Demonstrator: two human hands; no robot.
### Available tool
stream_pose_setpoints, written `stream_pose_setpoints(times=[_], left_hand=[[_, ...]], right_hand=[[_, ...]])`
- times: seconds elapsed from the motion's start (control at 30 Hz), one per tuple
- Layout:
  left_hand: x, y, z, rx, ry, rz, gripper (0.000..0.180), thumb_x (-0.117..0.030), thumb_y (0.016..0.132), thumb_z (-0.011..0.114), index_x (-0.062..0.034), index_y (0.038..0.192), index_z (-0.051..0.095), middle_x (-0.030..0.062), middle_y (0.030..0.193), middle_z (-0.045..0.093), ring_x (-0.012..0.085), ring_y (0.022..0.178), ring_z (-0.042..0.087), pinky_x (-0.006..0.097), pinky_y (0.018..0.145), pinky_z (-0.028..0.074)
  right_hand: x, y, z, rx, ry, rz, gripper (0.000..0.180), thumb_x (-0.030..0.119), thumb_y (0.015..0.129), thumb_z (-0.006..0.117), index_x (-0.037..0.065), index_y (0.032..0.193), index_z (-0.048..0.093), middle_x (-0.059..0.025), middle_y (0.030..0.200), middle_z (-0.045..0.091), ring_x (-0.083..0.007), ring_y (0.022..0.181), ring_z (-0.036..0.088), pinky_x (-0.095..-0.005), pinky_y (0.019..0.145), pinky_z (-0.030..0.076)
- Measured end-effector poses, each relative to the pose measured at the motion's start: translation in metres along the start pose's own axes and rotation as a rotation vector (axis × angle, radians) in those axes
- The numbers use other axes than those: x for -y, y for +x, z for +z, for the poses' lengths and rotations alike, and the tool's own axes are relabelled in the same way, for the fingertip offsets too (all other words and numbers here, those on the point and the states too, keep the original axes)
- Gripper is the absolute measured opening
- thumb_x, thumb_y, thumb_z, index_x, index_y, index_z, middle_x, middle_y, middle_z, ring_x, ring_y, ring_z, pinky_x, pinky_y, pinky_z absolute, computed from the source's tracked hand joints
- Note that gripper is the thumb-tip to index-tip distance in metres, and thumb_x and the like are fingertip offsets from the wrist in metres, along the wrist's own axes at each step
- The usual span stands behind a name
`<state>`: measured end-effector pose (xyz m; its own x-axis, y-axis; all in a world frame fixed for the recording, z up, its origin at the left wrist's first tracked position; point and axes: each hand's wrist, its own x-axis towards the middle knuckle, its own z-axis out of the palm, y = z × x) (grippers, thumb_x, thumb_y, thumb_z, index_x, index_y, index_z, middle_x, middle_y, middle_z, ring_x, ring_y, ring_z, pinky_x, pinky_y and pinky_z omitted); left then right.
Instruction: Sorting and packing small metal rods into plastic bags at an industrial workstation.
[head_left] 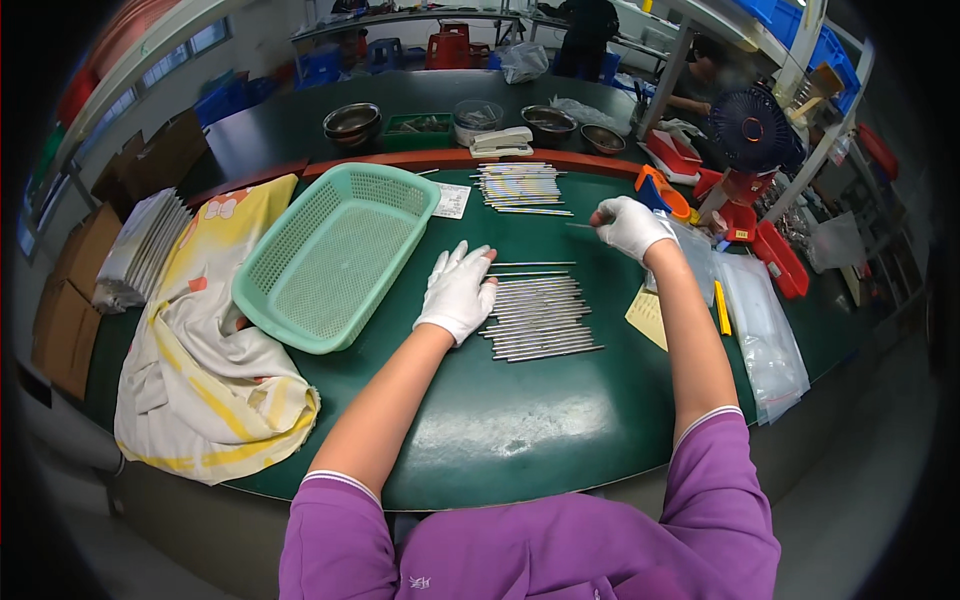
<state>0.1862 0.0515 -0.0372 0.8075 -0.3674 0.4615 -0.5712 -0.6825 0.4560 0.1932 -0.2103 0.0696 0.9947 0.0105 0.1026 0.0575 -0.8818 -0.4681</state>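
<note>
Thin metal rods (540,318) lie side by side in a row on the green tabletop, with one or two set slightly apart at the row's far side. My left hand (457,295), in a white glove, rests flat with fingers out at the left ends of these rods. Farther off lies a second bunch of rods (518,187), shiny and loosely lined up. To the right of both, my gloved right hand (634,228) is raised and closed in a pinch. A thin rod (580,225) seems to stick out leftward from its fingertips; most of it is hidden.
On the left are a green plastic basket (330,255), a yellow-and-white cloth (215,390) and stacked bags (143,245). Clear plastic bags (760,330), a yellow cutter (721,308) and a yellow slip (648,318) lie right. A fan (752,128) and metal bowls (549,120) stand beyond.
</note>
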Motion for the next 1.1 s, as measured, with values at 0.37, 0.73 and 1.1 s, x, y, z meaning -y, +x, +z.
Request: stream_pose_setpoints(times=[0.37, 0.73, 1.1], left_hand=[[0.011, 0.023, 0.017, 0.108, -0.169, 0.101, 0.022, -0.008, 0.079, 0.05, -0.0104, 0.098, 0.062, 0.0052, 0.111, 0.059, 0.0293, 0.121, 0.044, 0.041, 0.104, 0.031], [0.011, 0.024, 0.016, -0.032, -0.16, 0.019, 0.023, 0.004, 0.073, 0.05, -0.0035, 0.092, 0.061, 0.012, 0.107, 0.06, 0.032, 0.114, 0.051, 0.039, 0.096, 0.042], [0.011, 0.021, 0.014, -0.037, -0.077, 0.021, 0.018, 0.003, 0.073, 0.052, -0.0025, 0.087, 0.062, 0.0125, 0.108, 0.06, 0.0323, 0.114, 0.051, 0.039, 0.096, 0.042]], right_hand=[[0.005, 0.023, 0.011, -0.128, 0.325, -0.039, 0.017, 0.005, 0.069, 0.063, 0.002, 0.086, 0.063, -0.0094, 0.077, 0.063, -0.0159, 0.07, 0.058, -0.0256, 0.071, 0.047], [-0.002, 0.045, 0.043, -0.086, 0.927, 0.161, 0.017, 0.006, 0.079, 0.063, 0.0, 0.094, 0.059, -0.0034, 0.082, 0.06, -0.0107, 0.073, 0.059, -0.0217, 0.068, 0.049], [-0.038, 0.013, 0.059, -0.034, 0.171, -0.12, 0.014, 0.011, 0.071, 0.072, 0.005, 0.082, 0.068, -0.008, 0.083, 0.061, -0.0217, 0.081, 0.06, -0.0306, 0.074, 0.048]])
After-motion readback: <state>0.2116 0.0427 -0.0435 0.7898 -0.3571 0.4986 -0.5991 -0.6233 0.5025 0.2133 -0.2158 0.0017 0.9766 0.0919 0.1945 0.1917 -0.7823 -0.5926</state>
